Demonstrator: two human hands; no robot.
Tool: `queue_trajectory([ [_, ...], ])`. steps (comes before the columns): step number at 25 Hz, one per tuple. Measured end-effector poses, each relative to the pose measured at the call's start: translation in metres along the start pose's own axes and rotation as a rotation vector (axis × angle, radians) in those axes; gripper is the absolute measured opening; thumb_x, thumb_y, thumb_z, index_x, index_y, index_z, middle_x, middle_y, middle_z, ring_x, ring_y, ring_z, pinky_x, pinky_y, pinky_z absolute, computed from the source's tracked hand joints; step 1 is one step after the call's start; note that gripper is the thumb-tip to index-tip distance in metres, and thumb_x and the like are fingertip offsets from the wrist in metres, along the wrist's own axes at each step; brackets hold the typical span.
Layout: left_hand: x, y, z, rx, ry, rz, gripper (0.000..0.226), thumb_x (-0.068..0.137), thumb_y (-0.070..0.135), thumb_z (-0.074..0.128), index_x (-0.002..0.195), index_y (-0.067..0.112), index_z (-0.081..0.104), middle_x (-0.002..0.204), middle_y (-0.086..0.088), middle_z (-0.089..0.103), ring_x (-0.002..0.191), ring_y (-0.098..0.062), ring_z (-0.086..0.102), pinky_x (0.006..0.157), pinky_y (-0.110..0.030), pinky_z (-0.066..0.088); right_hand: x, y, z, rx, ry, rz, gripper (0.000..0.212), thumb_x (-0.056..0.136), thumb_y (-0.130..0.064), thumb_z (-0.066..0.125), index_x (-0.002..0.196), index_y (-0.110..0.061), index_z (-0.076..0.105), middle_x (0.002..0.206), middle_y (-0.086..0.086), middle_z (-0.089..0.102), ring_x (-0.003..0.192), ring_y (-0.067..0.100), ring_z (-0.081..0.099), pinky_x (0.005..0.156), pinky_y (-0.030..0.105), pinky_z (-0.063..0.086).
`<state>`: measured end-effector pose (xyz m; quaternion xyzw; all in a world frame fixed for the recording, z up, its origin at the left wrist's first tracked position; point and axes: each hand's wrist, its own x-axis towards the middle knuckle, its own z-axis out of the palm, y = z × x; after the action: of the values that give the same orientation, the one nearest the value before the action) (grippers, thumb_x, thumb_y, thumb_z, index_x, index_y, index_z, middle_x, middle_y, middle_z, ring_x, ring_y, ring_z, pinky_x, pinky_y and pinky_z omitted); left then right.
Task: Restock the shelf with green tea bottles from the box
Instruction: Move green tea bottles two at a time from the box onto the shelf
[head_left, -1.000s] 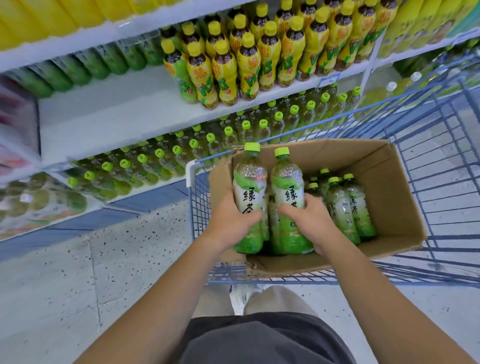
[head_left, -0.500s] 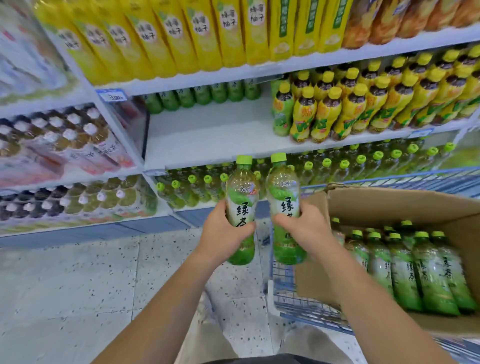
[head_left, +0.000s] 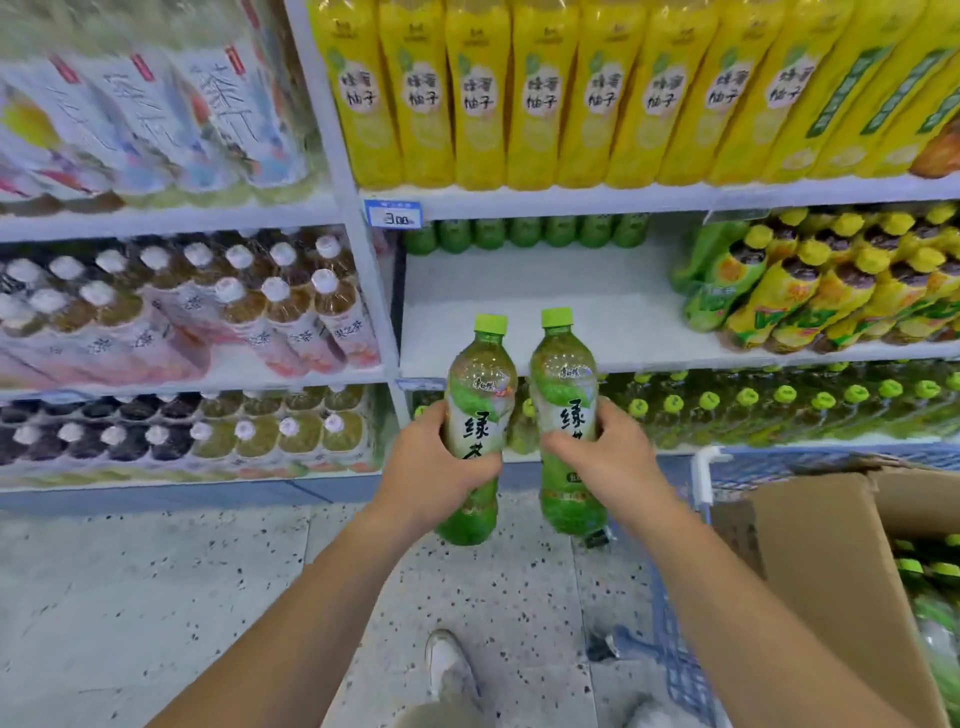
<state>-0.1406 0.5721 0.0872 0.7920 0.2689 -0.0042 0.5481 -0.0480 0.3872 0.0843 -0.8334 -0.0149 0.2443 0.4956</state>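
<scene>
Green-capped clear plastic tea bottles, the left bottle (head_left: 480, 405) and the right bottle (head_left: 563, 384), now hang before the white shelf board (head_left: 545, 312), lifted out of the brown cardboard box (head_left: 810, 561) where they stood a second ago (it sits low at the right, in the blue wire cart (head_left: 670, 660)). The left hand (head_left: 434, 467) wraps its fingers round one label, the right hand (head_left: 608, 457) round the other. Both are upright, long axes near vertical, caps up, labels facing the camera. Setting them down looks next.
</scene>
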Motion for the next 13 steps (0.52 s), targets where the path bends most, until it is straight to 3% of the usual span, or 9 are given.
queue_trajectory([
  [2, 0.019, -0.012, -0.020, -0.017, 0.028, 0.001, 0.036, 0.063, 0.032, 0.083, 0.094, 0.032, 0.064, 0.083, 0.019, 0.073, 0.073, -0.001, 0.069, 0.056, -0.019, 0.056, 0.018, -0.013, 0.024, -0.024, 0.002, -0.020, 0.027, 0.072, -0.034, 0.079, 0.094, -0.030, 0.064, 0.085, -0.009, 0.072, 0.074, 0.006, 0.069, 0.062, 0.029, 0.055],
  [8, 0.099, -0.049, -0.032, -0.014, 0.132, 0.014, 0.039, 0.058, 0.040, 0.081, 0.091, 0.031, 0.063, 0.080, 0.023, 0.071, 0.068, 0.003, 0.067, 0.054, -0.019, 0.053, 0.099, -0.023, 0.066, -0.111, 0.018, -0.107, 0.031, 0.066, -0.038, 0.080, 0.091, -0.032, 0.065, 0.079, -0.017, 0.072, 0.068, -0.002, 0.068, 0.062, 0.029, 0.056],
  [10, 0.136, -0.063, -0.029, -0.026, 0.135, 0.026, 0.040, 0.056, 0.038, 0.081, 0.091, 0.029, 0.064, 0.077, 0.019, 0.072, 0.065, 0.001, 0.068, 0.051, -0.020, 0.054, 0.132, -0.020, 0.074, -0.143, -0.001, -0.137, 0.031, 0.065, -0.039, 0.080, 0.091, -0.033, 0.064, 0.080, -0.026, 0.070, 0.068, -0.006, 0.067, 0.059, 0.026, 0.053],
  [13, 0.177, -0.074, -0.026, 0.002, 0.112, 0.055, 0.040, 0.057, 0.030, 0.086, 0.091, 0.026, 0.065, 0.076, 0.010, 0.074, 0.065, -0.005, 0.071, 0.056, -0.030, 0.059, 0.169, -0.016, 0.080, -0.184, -0.016, -0.176, 0.029, 0.066, -0.037, 0.082, 0.089, -0.032, 0.066, 0.077, -0.025, 0.070, 0.066, -0.005, 0.067, 0.059, 0.027, 0.054],
])
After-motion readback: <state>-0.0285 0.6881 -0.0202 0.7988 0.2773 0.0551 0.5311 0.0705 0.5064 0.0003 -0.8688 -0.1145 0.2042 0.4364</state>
